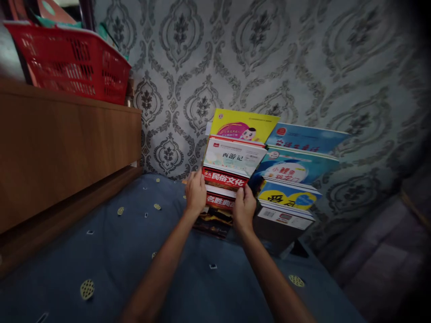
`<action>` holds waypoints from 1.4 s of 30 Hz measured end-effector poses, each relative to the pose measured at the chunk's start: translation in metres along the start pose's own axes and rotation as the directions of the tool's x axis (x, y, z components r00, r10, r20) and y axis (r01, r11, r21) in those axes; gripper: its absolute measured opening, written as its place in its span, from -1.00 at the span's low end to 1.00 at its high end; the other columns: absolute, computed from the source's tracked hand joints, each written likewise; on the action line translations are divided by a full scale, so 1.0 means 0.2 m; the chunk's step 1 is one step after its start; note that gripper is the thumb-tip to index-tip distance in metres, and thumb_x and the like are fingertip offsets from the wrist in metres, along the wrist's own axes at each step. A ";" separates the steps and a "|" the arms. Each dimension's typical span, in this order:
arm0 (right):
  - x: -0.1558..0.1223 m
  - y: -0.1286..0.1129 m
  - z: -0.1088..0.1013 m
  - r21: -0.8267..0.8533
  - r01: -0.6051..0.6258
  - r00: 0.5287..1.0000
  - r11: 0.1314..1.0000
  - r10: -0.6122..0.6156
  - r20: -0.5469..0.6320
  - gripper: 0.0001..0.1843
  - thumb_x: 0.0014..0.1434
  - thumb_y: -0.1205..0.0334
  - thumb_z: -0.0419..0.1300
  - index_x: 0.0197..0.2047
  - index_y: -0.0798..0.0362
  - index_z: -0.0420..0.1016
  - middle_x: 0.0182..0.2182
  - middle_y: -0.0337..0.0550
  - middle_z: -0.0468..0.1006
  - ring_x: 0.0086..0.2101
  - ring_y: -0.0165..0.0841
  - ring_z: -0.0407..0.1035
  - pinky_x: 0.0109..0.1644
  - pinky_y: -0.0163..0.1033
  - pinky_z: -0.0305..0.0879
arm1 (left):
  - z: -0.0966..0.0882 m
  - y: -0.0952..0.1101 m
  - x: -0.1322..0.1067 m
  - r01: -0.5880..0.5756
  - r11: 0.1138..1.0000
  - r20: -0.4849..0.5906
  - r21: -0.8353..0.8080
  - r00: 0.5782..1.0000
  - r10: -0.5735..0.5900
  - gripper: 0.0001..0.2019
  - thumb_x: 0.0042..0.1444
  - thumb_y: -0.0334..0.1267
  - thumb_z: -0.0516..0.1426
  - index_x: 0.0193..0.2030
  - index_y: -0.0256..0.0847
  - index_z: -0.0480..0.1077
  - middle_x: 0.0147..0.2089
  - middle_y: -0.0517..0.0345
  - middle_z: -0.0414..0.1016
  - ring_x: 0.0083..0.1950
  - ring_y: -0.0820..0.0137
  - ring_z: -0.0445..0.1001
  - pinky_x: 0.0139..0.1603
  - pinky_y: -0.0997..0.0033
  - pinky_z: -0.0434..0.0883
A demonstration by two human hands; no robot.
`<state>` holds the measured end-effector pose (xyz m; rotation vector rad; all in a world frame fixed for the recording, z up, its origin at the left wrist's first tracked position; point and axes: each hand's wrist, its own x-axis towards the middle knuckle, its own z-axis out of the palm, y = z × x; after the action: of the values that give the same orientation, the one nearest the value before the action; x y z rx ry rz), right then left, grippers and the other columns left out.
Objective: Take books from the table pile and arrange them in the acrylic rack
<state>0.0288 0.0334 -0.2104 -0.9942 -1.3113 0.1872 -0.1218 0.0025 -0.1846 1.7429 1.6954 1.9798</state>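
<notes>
My left hand [196, 191] presses its fingers against the left side of a red-covered book [222, 178]. At that book's right side is my right hand [244, 208], thumb up along the edge. In front stands another red-banded book [217, 200] with a dark lower cover [213, 220]. Behind them, a white book [232, 157] and a taller yellow book [244, 122] lean back in the same row. A second row beside my right hand has a blue book [306, 137], a teal book [299, 166], a blue-and-yellow book [291, 195] and a dark-covered book [274, 231].
The books stand on a dark blue patterned bedspread [134, 251] by a patterned wall [205, 54]. On the left, a red plastic basket [77, 67] sits on a wooden cabinet [70, 152]. Pale draped fabric [380, 242] is at the right.
</notes>
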 end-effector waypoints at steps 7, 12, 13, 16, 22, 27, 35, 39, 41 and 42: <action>-0.01 0.02 0.03 0.038 -0.032 0.999 0.999 0.034 -0.036 -0.45 0.26 -0.01 -0.01 0.12 0.15 0.51 -0.04 0.09 0.60 -0.04 -0.11 0.45 0.12 0.05 0.32 | -0.03 0.01 0.01 0.013 1.000 0.060 0.000 0.998 -0.013 -0.57 0.36 -0.36 -0.11 0.25 -0.31 0.40 0.02 -0.16 0.50 0.08 0.18 0.47 0.18 0.24 0.36; -0.02 0.02 0.04 0.054 -0.045 0.996 0.998 0.049 -0.070 -0.46 0.25 -0.02 0.00 0.10 0.13 0.52 -0.05 0.07 0.60 -0.05 -0.12 0.45 0.10 0.04 0.34 | -0.03 0.00 0.01 0.003 1.000 0.064 -0.017 0.998 -0.002 -0.56 0.36 -0.36 -0.10 0.30 -0.20 0.36 0.01 -0.09 0.50 0.06 0.21 0.46 0.16 0.28 0.37; -0.02 0.02 0.04 0.058 -0.045 0.996 0.997 0.050 -0.075 -0.46 0.25 -0.02 0.00 0.10 0.13 0.52 -0.05 0.07 0.61 -0.05 -0.12 0.45 0.10 0.04 0.35 | -0.03 0.00 0.01 0.001 1.000 0.067 -0.017 0.998 0.000 -0.56 0.36 -0.36 -0.10 0.30 -0.19 0.36 0.01 -0.08 0.51 0.06 0.21 0.46 0.15 0.28 0.37; -0.02 0.03 0.04 0.078 -0.052 0.995 0.996 0.058 -0.081 -0.46 0.25 -0.03 0.00 0.11 0.12 0.52 -0.05 0.07 0.61 -0.05 -0.12 0.46 0.09 0.04 0.36 | -0.03 0.00 0.00 0.002 1.000 0.066 -0.011 0.998 -0.001 -0.55 0.35 -0.36 -0.09 0.30 -0.21 0.36 0.02 -0.10 0.50 0.07 0.20 0.47 0.16 0.27 0.37; -0.02 0.02 0.03 0.102 -0.049 0.998 0.994 0.052 -0.024 -0.44 0.27 -0.02 -0.01 0.16 0.14 0.48 -0.04 0.06 0.61 -0.02 -0.12 0.46 0.13 0.06 0.36 | -0.03 -0.02 0.01 -0.005 0.996 0.049 -0.087 0.999 0.009 -0.56 0.35 -0.34 -0.09 0.28 -0.16 0.38 0.07 -0.06 0.52 0.14 0.22 0.46 0.24 0.24 0.35; 0.00 -0.07 -0.03 0.004 0.094 0.994 0.996 -0.093 -0.050 -0.40 0.29 0.04 0.01 0.29 0.18 0.35 0.20 0.16 0.45 0.20 -0.09 0.33 0.32 0.12 0.18 | -0.04 -0.05 0.03 -0.037 0.990 0.034 -0.139 0.999 0.042 -0.54 0.32 -0.35 -0.03 0.33 -0.18 0.31 0.22 -0.05 0.48 0.22 0.21 0.44 0.29 0.19 0.34; 0.05 -0.14 -0.09 -0.053 0.265 0.962 0.963 -0.261 0.076 -0.45 0.38 0.03 -0.06 0.35 0.03 0.27 0.29 0.03 0.37 0.27 -0.16 0.25 0.38 0.13 0.11 | -0.10 0.00 0.01 -0.124 0.992 0.078 0.014 0.989 0.123 -0.46 0.33 -0.42 -0.09 0.41 -0.05 0.20 0.18 0.01 0.51 0.19 0.23 0.46 0.24 0.23 0.36; 0.06 -0.14 -0.08 -0.022 0.230 0.971 0.973 -0.227 0.080 -0.46 0.39 0.04 -0.06 0.34 0.04 0.30 0.26 0.04 0.40 0.24 -0.16 0.29 0.36 0.13 0.14 | -0.09 0.02 0.01 -0.118 0.992 0.075 0.041 0.991 0.115 -0.48 0.34 -0.41 -0.09 0.40 -0.05 0.23 0.16 0.00 0.51 0.17 0.19 0.47 0.21 0.20 0.39; 0.06 -0.14 -0.08 -0.017 0.224 0.972 0.974 -0.222 0.076 -0.47 0.39 0.05 -0.07 0.33 0.03 0.31 0.25 0.04 0.42 0.23 -0.15 0.31 0.34 0.14 0.16 | -0.09 0.02 0.01 -0.119 0.992 0.068 0.039 0.991 0.116 -0.47 0.34 -0.39 -0.08 0.41 -0.03 0.22 0.17 0.00 0.50 0.18 0.17 0.47 0.21 0.17 0.39; 0.06 -0.15 -0.08 -0.017 0.221 0.973 0.975 -0.219 0.072 -0.47 0.39 0.06 -0.07 0.33 0.03 0.31 0.25 0.05 0.43 0.22 -0.15 0.31 0.34 0.14 0.17 | -0.09 0.02 0.01 -0.118 0.992 0.066 0.038 0.991 0.115 -0.47 0.34 -0.39 -0.08 0.41 -0.03 0.21 0.18 0.00 0.50 0.18 0.16 0.47 0.22 0.16 0.39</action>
<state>0.0349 0.0158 -0.1801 -0.8617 -1.4807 0.0359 -0.1327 -0.0098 -0.1775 1.9393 1.6645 1.9231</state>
